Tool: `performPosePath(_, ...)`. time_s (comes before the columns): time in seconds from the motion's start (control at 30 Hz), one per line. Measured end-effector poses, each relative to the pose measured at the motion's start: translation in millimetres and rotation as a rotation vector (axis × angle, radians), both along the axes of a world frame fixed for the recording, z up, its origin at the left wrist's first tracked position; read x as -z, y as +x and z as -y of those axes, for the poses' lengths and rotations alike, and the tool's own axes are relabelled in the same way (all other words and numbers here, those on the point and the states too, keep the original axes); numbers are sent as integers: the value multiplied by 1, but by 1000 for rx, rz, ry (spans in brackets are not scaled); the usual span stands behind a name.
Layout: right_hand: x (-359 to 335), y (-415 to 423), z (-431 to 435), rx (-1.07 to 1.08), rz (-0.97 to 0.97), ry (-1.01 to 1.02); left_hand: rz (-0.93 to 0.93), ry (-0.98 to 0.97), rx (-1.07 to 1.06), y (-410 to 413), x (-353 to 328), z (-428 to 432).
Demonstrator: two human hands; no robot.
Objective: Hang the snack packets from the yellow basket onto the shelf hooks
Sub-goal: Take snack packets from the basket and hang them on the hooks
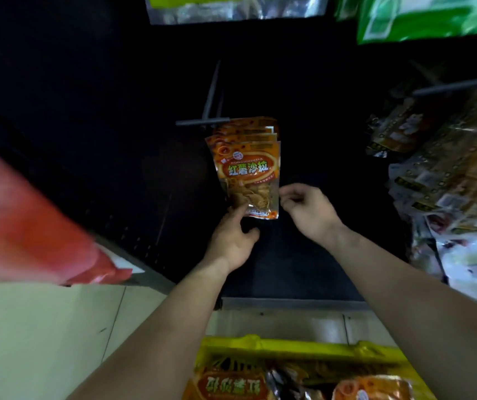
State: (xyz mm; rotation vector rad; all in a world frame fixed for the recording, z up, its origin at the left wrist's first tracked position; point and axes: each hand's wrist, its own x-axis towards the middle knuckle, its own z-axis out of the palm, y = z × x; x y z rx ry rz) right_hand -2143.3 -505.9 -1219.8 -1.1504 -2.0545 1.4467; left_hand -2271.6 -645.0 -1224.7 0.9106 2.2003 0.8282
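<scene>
From where I watch, a fair share of the job looks done: several orange sweet-potato snack packets (246, 168) hang in a stack on one shelf hook (202, 122) against the dark back panel, the front one facing me. My left hand (233, 235) is open, its straight fingers touching the bottom edge of that front packet with the thumb held apart, which I take to be squaring it up. My right hand (308, 209) sits just beside the packet's lower right edge, fingers loosely curled and, as far as I can see, holding nothing. There is more to do: the yellow basket (289, 346) on the floor below the shelf's front edge holds more of the same packets (231, 385), at least two by my count, though its lower part is cut off. I judge the next step is to reach down for another.
</scene>
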Motion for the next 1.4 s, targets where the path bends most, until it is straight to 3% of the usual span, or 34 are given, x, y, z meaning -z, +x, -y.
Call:
performPosePath(0.2,-38,100,80,39,130,-47,2,-64,14,58,-52,99)
performPosePath(0.3,-51,151,128,55,192,-10,-87,-101,49,93,-66,156)
performPosePath(0.47,-37,216,198,1,364,37,-75,-213,85,143,-56,228)
performPosePath(0.63,-8,242,243,-172,515,-28,-229,-346,171,166,-31,265)
performPosePath(0.8,10,228,259,-335,431,-158,-464,-299,148,153,-11,263)
performPosePath(0.9,17,213,259,-356,418,-103,-514,-226,128,138,-1,256)
performPosePath(1.0,17,193,255,-383,435,-30,-484,-118,132,131,-2,247)
performPosePath(1.23,-11,159,243,-309,241,-105,-428,70,131,128,-58,237)
performPosePath(1.4,-54,163,240,-231,92,-101,-201,143,20,129,-107,231)
